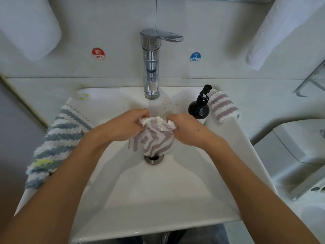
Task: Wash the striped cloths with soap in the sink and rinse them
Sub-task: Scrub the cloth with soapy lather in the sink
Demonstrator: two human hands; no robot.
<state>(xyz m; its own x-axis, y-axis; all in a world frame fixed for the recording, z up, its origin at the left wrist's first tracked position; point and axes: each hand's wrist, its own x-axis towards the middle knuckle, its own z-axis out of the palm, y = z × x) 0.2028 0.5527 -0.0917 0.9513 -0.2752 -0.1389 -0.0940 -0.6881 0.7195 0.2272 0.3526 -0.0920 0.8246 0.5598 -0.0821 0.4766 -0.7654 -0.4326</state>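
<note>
Hands meeting over the white sink, seen from above. Left hand and right hand, at 11 and 1 o'clock of the drain, each with fingers curled tight on the bunched upper edge of the purple-and-white striped cloth; the two grips close together, cloth gathered between them. Lower part of that cloth hanging down into the basin, covering the far edge of the drain. Blue-and-white striped cloth, with a yellow patch near its lower end, draped over the sink rim at 9 o'clock, partly behind the left forearm. Second purple-and-white striped cloth folded on the rim at 2 o'clock, just beside the black pump soap bottle. Chrome tap at 12 o'clock, lever turned toward the right, no water stream visible. Red HOT sticker and blue COLD sticker on the wall either side of the tap. White towels hanging at both upper corners.
</note>
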